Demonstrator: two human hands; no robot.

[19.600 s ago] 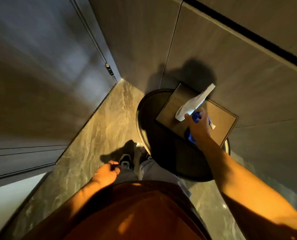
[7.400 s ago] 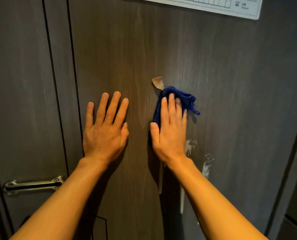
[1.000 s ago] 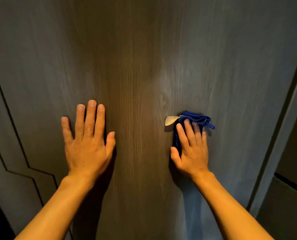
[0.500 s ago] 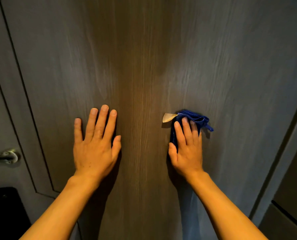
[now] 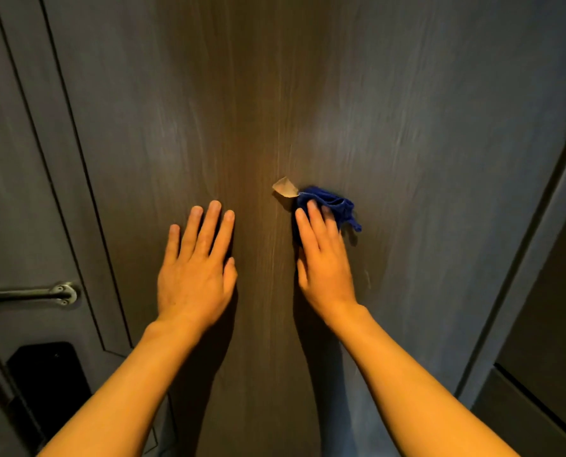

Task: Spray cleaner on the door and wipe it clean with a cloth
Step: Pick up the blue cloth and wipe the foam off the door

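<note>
Indoor doorway here, home or hotel unclear: dark wood-grain door [image 5: 407, 127], metal lever handle [image 5: 28, 293], black lock panel [image 5: 49, 384] beneath.

My left hand [image 5: 194, 273] lies flat against the door [image 5: 407, 127], fingers spread. My right hand [image 5: 324, 262] presses flat beside it, both forearms extended.

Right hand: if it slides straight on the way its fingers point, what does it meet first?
The right hand points up the door, pressing the blue cloth. Beyond the cloth only bare door panel shows, so the way looks free up to the frame's top.
</note>
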